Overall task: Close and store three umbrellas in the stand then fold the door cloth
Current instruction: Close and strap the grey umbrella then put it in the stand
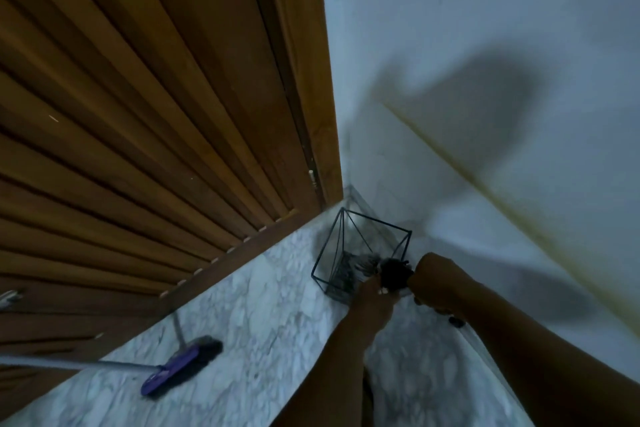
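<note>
I am looking steeply down into a corner of a room, and the picture is dim and blurred. A slatted wooden door (138, 114) fills the upper left of the frame. A pale wall (485, 28) fills the upper right, with a large soft shadow across it. Marble floor (249, 340) runs diagonally through the lower middle.

The stand (360, 253), an open box of thin black wire, sits in the corner where door and wall meet, just right of the frame's centre and low down. Inside its lower part is a grey patterned bundle, too blurred for me to name with certainty.

Both my bare forearms reach up from the bottom right of the frame toward the stand. My left hand (372, 298) is at the stand's near edge, fingers curled; I cannot tell exactly what they pinch. My right hand (436, 279) is just to its right, closed into a fist. Between the two hands is a dark umbrella (394, 272), bunched and black, touching both hands and resting against the stand's near right side. A small dark end pokes out below my right fist, near the wall's base.

In the lower left of the frame a broom (180, 366) lies on the floor, with a purple head, dark bristles and a pale handle running off the left edge. It is well apart from the stand. I see no door cloth in this view.
</note>
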